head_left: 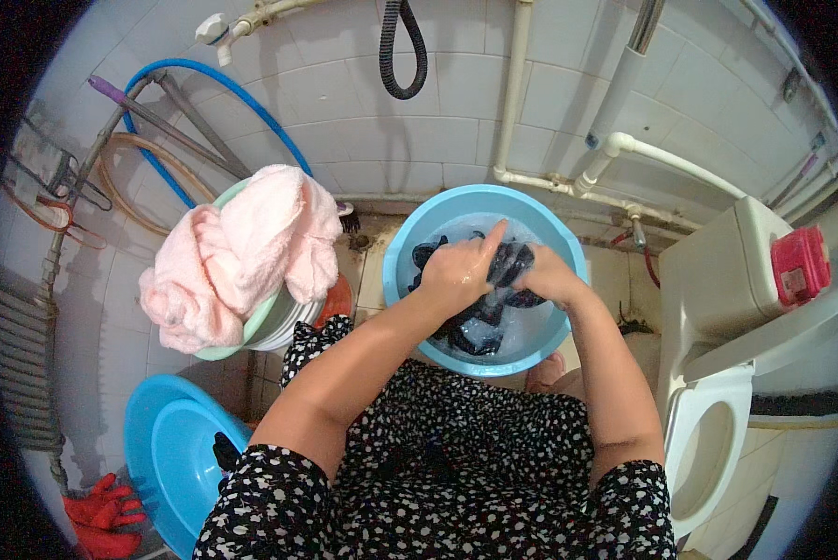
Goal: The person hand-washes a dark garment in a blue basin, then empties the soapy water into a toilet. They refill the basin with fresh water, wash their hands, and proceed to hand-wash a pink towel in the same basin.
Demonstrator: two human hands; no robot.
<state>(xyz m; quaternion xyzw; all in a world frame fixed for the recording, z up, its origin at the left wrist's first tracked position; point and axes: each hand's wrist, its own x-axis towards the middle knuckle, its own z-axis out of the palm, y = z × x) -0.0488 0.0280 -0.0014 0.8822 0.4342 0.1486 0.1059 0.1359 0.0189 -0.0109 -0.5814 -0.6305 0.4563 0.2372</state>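
Observation:
A light blue basin (486, 365) holds soapy water and dark wet cloth (478, 334). Both of my hands are over it, bunching a black piece of cloth (509, 265) between them. My left hand (459, 273) grips its left side, with one wet finger pointing up and away from me. My right hand (546, 276) is closed on its right side, the fingertips partly hidden by the cloth. More of the dark cloth lies half under the suds, below and to the left of my hands.
Left of the basin, a pink towel (241, 252) is heaped on stacked tubs. A second blue basin (171, 448) with something black inside stands nearer me, beside red rubber gloves (104, 515). The toilet (713, 448) is at right; pipes (515, 93) run along the tiled wall.

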